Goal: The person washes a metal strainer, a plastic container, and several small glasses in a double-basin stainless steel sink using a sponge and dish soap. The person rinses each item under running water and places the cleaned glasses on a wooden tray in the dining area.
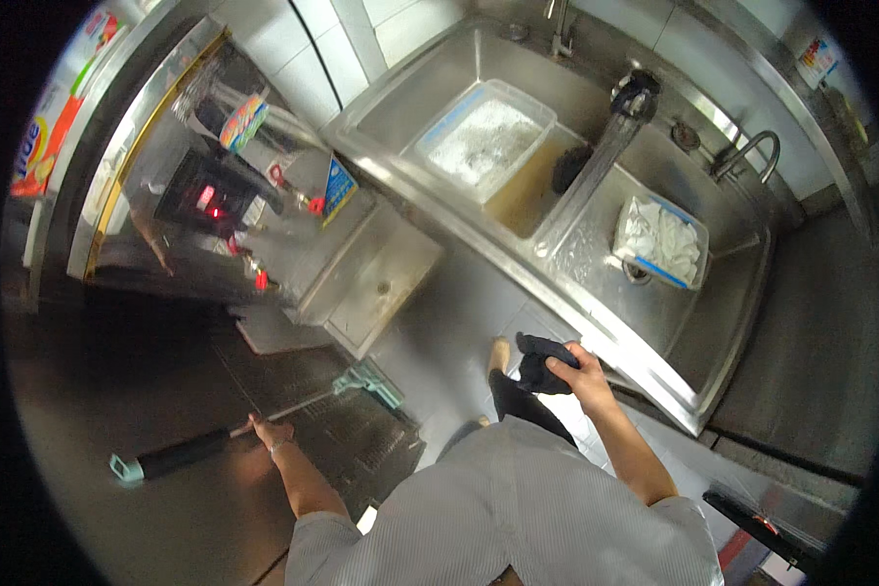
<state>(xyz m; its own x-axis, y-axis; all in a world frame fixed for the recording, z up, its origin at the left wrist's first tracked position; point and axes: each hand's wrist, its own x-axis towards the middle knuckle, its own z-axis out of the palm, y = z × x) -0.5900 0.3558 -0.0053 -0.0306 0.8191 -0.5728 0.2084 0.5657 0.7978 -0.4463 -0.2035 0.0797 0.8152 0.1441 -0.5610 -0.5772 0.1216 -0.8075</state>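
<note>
My left hand (pixel 267 434) is closed around the shaft of a long-handled mop or squeegee (pixel 304 404). Its pale green head points toward the floor basin, and a black sleeve with a green hanging end lies past my fingers. A crumpled black cloth (pixel 542 366) is gripped in my right hand (pixel 580 375), close to the front edge of the steel double sink (pixel 476 227). In the left bowl sits a clear plastic tub (pixel 546 121) of foamy water. The right bowl holds a smaller tub (pixel 692 275) with white cloths (pixel 659 234) inside.
Between the bowls, a dark cloth (pixel 636 91) lies on the divider's back end. A low floor basin (pixel 388 286) stands left of the sink. Red-handled valves (pixel 315 205) and a lit display (pixel 206 198) are farther left. A curved faucet (pixel 765 157) rises at right.
</note>
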